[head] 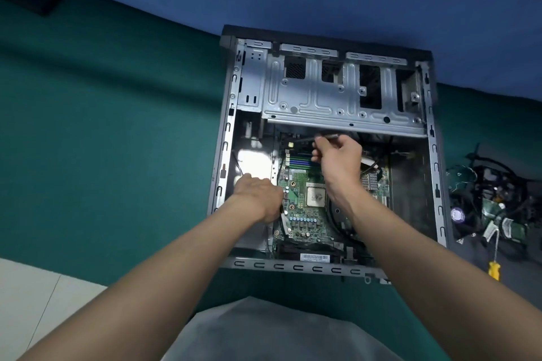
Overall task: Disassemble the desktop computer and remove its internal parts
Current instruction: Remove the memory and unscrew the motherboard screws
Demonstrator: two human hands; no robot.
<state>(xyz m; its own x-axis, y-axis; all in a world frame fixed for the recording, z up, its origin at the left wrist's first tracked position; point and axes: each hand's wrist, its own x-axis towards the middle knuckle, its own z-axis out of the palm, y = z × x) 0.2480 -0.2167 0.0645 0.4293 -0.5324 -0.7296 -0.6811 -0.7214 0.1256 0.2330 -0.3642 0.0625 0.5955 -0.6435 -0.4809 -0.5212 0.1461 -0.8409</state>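
Both arms reach fwd into the open case [293,266], which lies flat on green cloth [117,126] w/ the board [302,223] inside. R hand [337,157] hovers over the board's far end, fingers pinching a slim dark part [305,139]. L hand [258,193] rests at the board's left edge, grip can't tell; barcode sticker [315,257] at near edge, txt unreadable.

Grey metal computer case [328,91] on a teal cloth [117,126]; green circuit board [299,214] inside; yellow-handled screwdriver [494,269] at four o'clock.
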